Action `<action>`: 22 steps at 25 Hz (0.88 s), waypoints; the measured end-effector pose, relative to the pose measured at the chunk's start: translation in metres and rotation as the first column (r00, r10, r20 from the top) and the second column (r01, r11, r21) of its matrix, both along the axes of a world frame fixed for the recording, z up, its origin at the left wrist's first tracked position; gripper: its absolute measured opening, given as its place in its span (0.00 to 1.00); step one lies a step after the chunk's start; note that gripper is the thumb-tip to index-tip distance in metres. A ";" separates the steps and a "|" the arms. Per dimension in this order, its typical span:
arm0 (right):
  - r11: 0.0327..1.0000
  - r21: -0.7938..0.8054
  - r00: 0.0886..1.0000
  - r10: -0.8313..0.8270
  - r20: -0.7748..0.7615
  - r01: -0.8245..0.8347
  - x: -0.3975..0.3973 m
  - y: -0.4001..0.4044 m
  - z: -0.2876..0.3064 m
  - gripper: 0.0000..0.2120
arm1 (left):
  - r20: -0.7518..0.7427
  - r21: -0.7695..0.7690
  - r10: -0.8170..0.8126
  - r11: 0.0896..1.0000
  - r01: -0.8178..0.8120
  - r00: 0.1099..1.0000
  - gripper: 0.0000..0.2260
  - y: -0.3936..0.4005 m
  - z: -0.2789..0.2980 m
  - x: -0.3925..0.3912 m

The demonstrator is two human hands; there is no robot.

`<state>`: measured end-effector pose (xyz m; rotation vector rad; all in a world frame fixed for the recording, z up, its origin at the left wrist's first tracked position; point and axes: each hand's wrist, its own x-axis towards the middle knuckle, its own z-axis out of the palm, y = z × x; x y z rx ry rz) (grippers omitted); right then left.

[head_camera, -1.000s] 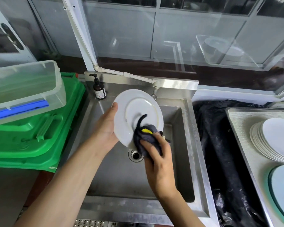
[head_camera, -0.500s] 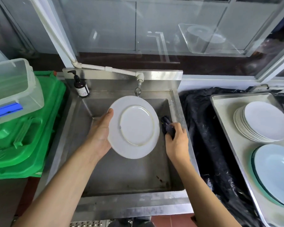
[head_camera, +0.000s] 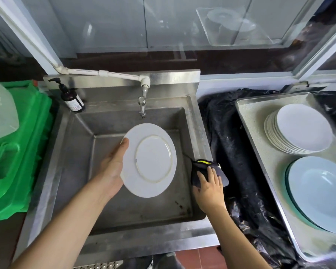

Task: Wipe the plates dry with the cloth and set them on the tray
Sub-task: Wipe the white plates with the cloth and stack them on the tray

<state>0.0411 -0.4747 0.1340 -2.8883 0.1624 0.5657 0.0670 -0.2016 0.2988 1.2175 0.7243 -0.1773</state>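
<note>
My left hand (head_camera: 113,169) grips a white plate (head_camera: 153,162) by its left rim and holds it over the steel sink (head_camera: 124,210), with the plate's underside facing me. The dark cloth (head_camera: 204,167) with a yellow stripe lies on the sink's right rim. My right hand (head_camera: 209,185) rests flat on the cloth, fingers straight. To the right, the metal tray (head_camera: 250,117) carries a stack of white plates (head_camera: 299,129) and, nearer me, light blue deep plates (head_camera: 322,191).
A tap (head_camera: 143,105) hangs over the sink's back edge, with a dark pump bottle (head_camera: 72,98) at the back left corner. Green crates (head_camera: 17,152) stand on the left under a clear plastic box (head_camera: 0,113). Black plastic sheet (head_camera: 231,142) lies between sink and tray.
My right hand took the cloth off the plate and moved it right onto the sink rim, where it now lies flat under my fingers. The plate stayed in my left hand.
</note>
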 end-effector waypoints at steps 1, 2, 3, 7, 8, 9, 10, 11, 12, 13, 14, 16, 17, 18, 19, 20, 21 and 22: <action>1.000 -0.002 1.000 0.009 0.007 -0.009 -0.003 -0.002 -0.002 0.29 | 0.007 0.004 0.007 1.000 -0.007 1.000 0.15 -0.003 -0.001 0.000; 1.000 0.003 1.000 0.011 0.025 -0.011 -0.003 -0.004 0.001 0.29 | 0.016 0.010 0.011 1.000 -0.011 1.000 0.12 -0.008 -0.002 0.000; 1.000 0.017 0.999 0.002 0.043 -0.003 -0.002 -0.004 0.007 0.29 | 0.028 0.031 0.004 1.000 -0.004 1.000 0.08 -0.012 -0.004 0.000; 0.957 0.260 0.970 -0.174 0.172 0.126 0.009 0.014 0.047 0.23 | 0.203 0.309 -0.170 0.946 0.101 0.964 0.10 -0.030 -0.007 -0.001; 0.908 0.391 0.953 -0.237 0.188 0.149 0.014 0.021 0.061 0.21 | 0.252 0.405 -0.243 0.905 0.126 0.937 0.10 -0.034 -0.007 -0.002; 0.827 0.534 0.933 -0.314 0.177 0.177 0.018 0.028 0.076 0.18 | 0.278 0.505 -0.323 0.850 0.148 0.905 0.09 -0.037 -0.007 -0.003; 0.722 0.659 0.909 -0.392 0.139 0.211 0.023 0.035 0.091 0.14 | 0.284 0.600 -0.400 0.783 0.164 0.871 0.09 -0.038 -0.007 -0.004; 0.613 0.752 0.885 -0.458 0.088 0.242 0.027 0.041 0.107 0.11 | 0.272 0.683 -0.474 0.708 0.179 0.837 0.10 -0.040 -0.008 -0.005; 0.500 0.821 0.861 -0.507 0.022 0.274 0.033 0.046 0.123 0.10 | 0.245 0.748 -0.544 0.633 0.201 0.803 0.12 -0.041 -0.008 -0.007; 0.381 0.869 0.841 -0.537 -0.070 0.316 0.038 0.049 0.135 0.12 | 0.204 0.802 -0.611 0.552 0.228 0.765 0.14 -0.042 -0.009 -0.010; 0.265 0.890 0.819 -0.545 -0.179 0.370 0.044 0.050 0.146 0.17 | 0.167 0.849 -0.673 0.469 0.242 0.720 0.14 -0.043 -0.009 -0.012; 0.161 0.856 0.775 -0.530 -0.345 0.491 0.051 0.047 0.160 0.22 | 0.108 0.921 -0.779 0.312 0.233 0.617 0.14 -0.046 -0.005 -0.018; 0.166 0.826 0.756 -0.527 -0.388 0.539 0.052 0.045 0.163 0.20 | 0.079 0.941 -0.828 0.246 0.234 0.555 0.14 -0.047 -0.002 -0.021; 0.178 0.796 0.738 -0.531 -0.417 0.578 0.050 0.042 0.162 0.16 | 0.046 0.951 -0.866 0.190 0.243 0.498 0.15 -0.048 -0.001 -0.023; 0.184 0.772 0.720 -0.537 -0.439 0.608 0.046 0.040 0.162 0.12 | 0.009 0.959 -0.890 0.137 0.249 0.456 0.16 -0.048 0.000 -0.025; 0.180 0.758 0.705 -0.544 -0.455 0.627 0.041 0.038 0.160 0.09 | -0.029 0.965 -0.904 0.085 0.247 0.427 0.17 -0.048 -0.002 -0.028; 0.172 0.749 0.692 -0.552 -0.465 0.640 0.037 0.037 0.157 0.08 | -0.066 0.967 -0.911 0.041 0.251 0.407 0.17 -0.048 -0.003 -0.032; 0.172 0.741 0.680 -0.567 -0.464 0.649 0.032 0.036 0.155 0.08 | -0.093 0.963 -0.916 0.017 0.269 0.390 0.17 -0.047 -0.005 -0.036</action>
